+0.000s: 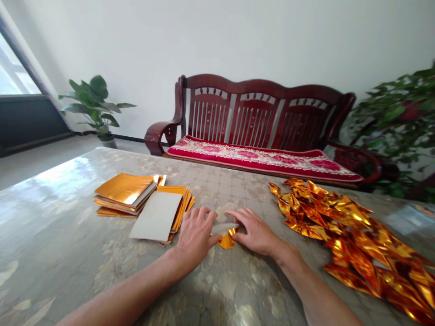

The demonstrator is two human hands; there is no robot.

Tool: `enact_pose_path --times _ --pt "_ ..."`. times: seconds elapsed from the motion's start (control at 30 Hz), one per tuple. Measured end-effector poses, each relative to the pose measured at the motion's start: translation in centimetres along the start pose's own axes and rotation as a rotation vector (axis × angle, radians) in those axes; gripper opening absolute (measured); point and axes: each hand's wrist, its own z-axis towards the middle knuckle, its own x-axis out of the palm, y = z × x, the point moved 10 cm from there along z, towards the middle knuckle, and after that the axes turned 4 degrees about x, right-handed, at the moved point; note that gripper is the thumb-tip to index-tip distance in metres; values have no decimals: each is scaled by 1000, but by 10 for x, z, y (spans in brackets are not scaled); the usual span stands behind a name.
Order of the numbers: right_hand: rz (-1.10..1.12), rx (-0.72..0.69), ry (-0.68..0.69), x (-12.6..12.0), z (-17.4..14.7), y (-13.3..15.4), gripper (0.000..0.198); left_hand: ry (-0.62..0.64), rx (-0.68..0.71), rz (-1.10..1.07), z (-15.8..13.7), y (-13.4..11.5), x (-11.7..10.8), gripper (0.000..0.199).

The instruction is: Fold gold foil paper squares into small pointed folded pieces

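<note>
Between my two hands, low over the table, is a sheet of gold foil paper (pixel 227 240), curled so that its pale back shows along the top and its shiny side faces me. My left hand (pixel 197 228) grips the sheet's left end, thumb toward the paper. The right end is pinched between the thumb and fingers of my right hand (pixel 254 231). Just left of my left hand lies a stack of foil paper (pixel 157 215) with a pale sheet on top. Another gold-topped stack (pixel 124 190) sits behind it, farther left.
A heap of folded gold foil pieces (pixel 340 222) covers the table's right side. The table (pixel 84 262) has a clear patterned cover. Beyond it stands a dark red wooden bench (pixel 258 113) with a floral cushion (pixel 251 156). Potted plants (pixel 98 106) flank the bench.
</note>
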Motion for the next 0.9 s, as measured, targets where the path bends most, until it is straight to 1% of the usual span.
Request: enact_pose_path --times 0.1,0.17,0.27,0.47,0.67,0.77,0.9 --pt "-9 8 12 1 -1 1 50 54 -26 -9 -4 2 5 46" --pt "1 17 18 1 0 1 39 67 -39 -22 -3 4 8 47" --pt "17 48 21 0 3 -2 28 75 -33 -49 -1 6 10 43" --pt "34 107 43 4 10 -14 23 85 -33 -108 1 10 12 37" --pt "102 77 48 4 14 -14 15 111 -26 -135 4 10 19 34" --pt "122 72 53 5 14 -15 8 112 -27 -163 4 10 21 26" --pt "100 100 47 6 14 -17 6 103 -8 -197 5 11 21 18"
